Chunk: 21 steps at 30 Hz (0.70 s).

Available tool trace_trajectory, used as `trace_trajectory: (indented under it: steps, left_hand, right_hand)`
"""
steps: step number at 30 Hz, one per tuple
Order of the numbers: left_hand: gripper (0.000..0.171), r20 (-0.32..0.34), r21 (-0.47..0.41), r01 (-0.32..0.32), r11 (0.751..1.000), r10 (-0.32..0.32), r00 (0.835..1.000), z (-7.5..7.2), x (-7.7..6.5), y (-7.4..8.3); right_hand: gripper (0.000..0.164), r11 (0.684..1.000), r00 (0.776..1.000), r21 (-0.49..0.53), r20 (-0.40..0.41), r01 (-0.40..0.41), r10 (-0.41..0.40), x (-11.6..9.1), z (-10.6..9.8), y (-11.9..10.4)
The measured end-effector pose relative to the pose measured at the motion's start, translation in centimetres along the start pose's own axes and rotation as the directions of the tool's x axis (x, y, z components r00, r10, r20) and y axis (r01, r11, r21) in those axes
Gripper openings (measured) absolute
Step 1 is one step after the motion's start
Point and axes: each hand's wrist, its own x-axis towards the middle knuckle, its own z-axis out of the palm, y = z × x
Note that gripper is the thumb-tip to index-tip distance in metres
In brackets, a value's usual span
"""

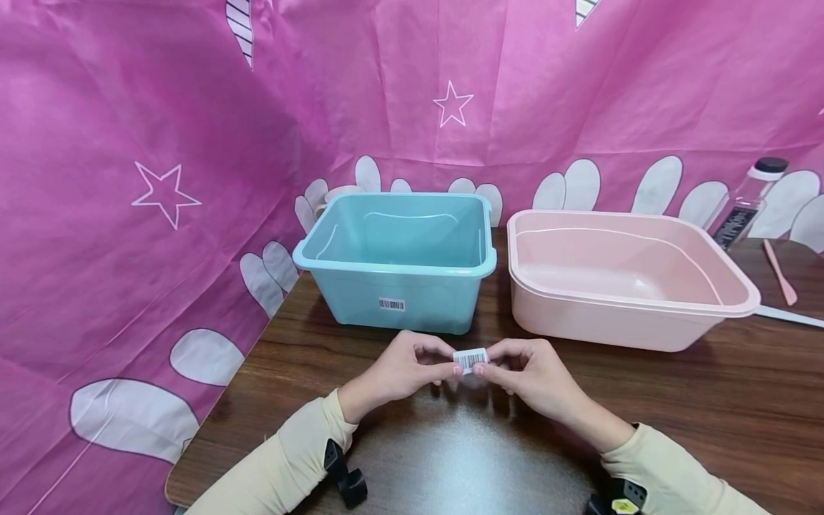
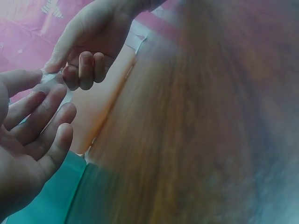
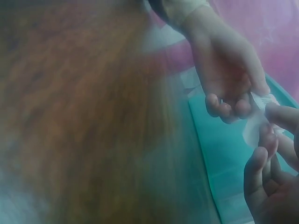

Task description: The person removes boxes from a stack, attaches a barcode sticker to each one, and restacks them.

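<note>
A small white barcode label (image 1: 471, 359) is held up over the table just in front of a turquoise plastic bin (image 1: 412, 293). My left hand (image 1: 402, 365) pinches the label's left end between thumb and forefinger, and my right hand (image 1: 537, 372) pinches its right end the same way. In the left wrist view, a pale, thin part of the label (image 2: 53, 83) shows between both hands' fingertips. From the right wrist, a whitish translucent piece (image 3: 252, 130) hangs below the printed part. Another barcode label (image 1: 391, 305) is stuck on the bin's front wall.
To the right of the bin stands a pink basin (image 1: 631, 325). Behind it are a clear bottle with a black cap (image 1: 740, 207), a pink utensil (image 1: 779, 272) and a pale flat strip (image 1: 792, 316). A beige cup (image 1: 342, 191) shows partly behind the bin. The table's left edge borders a pink curtain (image 1: 161, 300).
</note>
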Motion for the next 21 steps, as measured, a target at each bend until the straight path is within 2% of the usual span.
trace_trajectory:
  steps: [8,15,18,21]
  left_hand:
    - [0.014,-0.025,0.0,0.033,0.999,-0.033,0.999,0.04,0.03,0.41]
    - [0.014,-0.022,-0.015,0.037,0.999,-0.037,0.999,0.08,0.04,0.51]
    - [0.015,-0.016,-0.024,0.034,0.999,-0.034,0.999,0.09,0.03,0.52]
    - [0.015,-0.006,-0.027,0.032,0.999,-0.032,0.999,0.1,0.04,0.5]
  right_hand:
    - [0.011,1.0,1.0,-0.027,-0.011,0.006,-0.006,-0.07,0.04,-0.15]
    - [0.019,0.99,0.993,-0.105,-0.059,0.099,-0.105,0.02,0.14,0.0]
    - [0.026,0.99,0.992,-0.083,-0.057,0.111,-0.116,0.05,0.12,0.09]
    - [0.03,0.995,0.995,-0.051,-0.047,0.086,-0.089,0.02,0.02,0.08]
